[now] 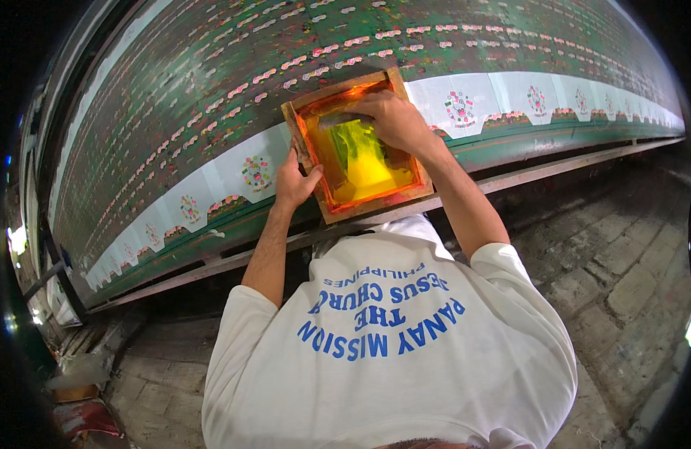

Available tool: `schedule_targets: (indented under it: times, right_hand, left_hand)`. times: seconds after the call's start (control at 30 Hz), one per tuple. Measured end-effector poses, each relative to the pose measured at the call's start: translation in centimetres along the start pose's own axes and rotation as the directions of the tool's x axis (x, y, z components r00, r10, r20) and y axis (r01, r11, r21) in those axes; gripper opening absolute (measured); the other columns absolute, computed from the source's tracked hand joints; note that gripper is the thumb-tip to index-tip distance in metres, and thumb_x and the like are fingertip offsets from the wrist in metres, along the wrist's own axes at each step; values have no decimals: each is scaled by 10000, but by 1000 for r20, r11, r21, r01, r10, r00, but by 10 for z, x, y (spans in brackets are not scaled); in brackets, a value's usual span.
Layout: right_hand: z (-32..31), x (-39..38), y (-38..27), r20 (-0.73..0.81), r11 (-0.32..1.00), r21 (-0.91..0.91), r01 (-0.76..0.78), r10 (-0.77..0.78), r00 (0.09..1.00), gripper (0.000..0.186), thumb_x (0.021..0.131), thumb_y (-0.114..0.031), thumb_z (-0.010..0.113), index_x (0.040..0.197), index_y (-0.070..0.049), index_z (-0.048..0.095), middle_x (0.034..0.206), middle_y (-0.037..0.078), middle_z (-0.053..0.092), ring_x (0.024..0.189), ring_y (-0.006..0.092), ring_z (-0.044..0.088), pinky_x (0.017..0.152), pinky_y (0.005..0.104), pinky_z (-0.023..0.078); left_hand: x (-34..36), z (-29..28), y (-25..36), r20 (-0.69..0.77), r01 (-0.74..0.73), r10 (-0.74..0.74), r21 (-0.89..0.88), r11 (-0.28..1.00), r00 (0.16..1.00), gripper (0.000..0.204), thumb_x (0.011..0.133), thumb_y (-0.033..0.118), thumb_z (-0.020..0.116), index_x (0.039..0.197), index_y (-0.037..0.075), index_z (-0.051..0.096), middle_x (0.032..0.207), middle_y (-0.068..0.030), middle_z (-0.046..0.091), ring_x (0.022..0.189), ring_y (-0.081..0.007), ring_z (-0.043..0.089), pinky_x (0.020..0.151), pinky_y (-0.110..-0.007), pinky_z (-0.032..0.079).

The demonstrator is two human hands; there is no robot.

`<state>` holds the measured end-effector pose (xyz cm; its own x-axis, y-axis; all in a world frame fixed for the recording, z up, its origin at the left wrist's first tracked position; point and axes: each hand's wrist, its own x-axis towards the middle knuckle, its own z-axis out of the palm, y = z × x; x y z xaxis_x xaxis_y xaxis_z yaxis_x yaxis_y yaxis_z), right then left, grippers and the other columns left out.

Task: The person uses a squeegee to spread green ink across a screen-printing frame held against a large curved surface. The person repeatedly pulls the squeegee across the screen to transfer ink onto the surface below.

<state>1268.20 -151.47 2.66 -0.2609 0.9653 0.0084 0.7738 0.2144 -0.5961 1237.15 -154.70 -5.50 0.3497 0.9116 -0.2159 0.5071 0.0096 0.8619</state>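
A wooden screen-printing frame (416, 193) lies tilted across the near edge of the long table. Bright yellow ink (366, 170) spreads over its mesh, with orange stains along the inner edges. My left hand (294, 182) grips the frame's left side, thumb on top. Inside the frame, near its far end, my right hand (396, 120) is closed on a squeegee (339, 118), whose dark edge shows left of the fingers. The rest of the squeegee is hidden under that hand. White fabric pieces (497, 91) with round colourful prints run along the table on both sides of the frame.
The long green table (211, 82) is spotted with ink and rows of small pinkish marks. A metal rail (562, 161) runs along its near side. Behind me is a paved floor (622, 247); reddish and clear plastic items (83, 415) lie at lower left.
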Motion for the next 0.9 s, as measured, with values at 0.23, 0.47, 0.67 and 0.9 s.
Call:
schedule_targets:
  times: [0.23, 0.47, 0.67, 0.9]
  right_hand:
    - [2, -30, -13, 96, 999, -20, -30, 32, 995, 440, 964, -28, 721, 1367, -179, 809, 1281, 156, 797, 1191, 394, 744, 1058, 475, 596]
    - [0, -93, -44, 303, 995, 8, -99, 92, 949, 439, 983, 8, 710, 1378, -158, 803, 1275, 176, 793, 1158, 371, 754, 1072, 468, 587]
    - [-19, 3, -19, 345, 975, 15, -222, 203, 916, 381, 1034, -74, 716, 1398, -158, 787, 1282, 155, 805, 1157, 348, 761, 1027, 446, 590]
    - [-7, 15, -23, 200, 982, 5, -189, 185, 962, 367, 1036, -72, 704, 1381, -160, 793, 1271, 148, 804, 1180, 363, 758, 1019, 463, 595]
  left_hand:
    - [-3, 0, 11, 8, 84, -85, 100, 991, 996, 982, 965, 308, 760, 1740, -21, 254, 1220, -257, 798, 1093, -454, 785, 967, -518, 619]
    - [-4, -2, 1, 57, 67, -72, 73, 995, 996, 1065, 962, 352, 721, 1766, -17, 128, 970, -280, 784, 849, -481, 778, 814, -556, 641]
    - [2, -10, 21, 112, 136, -170, 259, 956, 979, 1109, 965, 438, 698, 1763, -56, 106, 876, -274, 773, 825, -470, 781, 780, -556, 649]
    - [3, -17, 31, 165, 136, -216, 394, 909, 962, 1124, 993, 446, 695, 1743, -116, 73, 825, -246, 757, 780, -441, 771, 731, -534, 654]
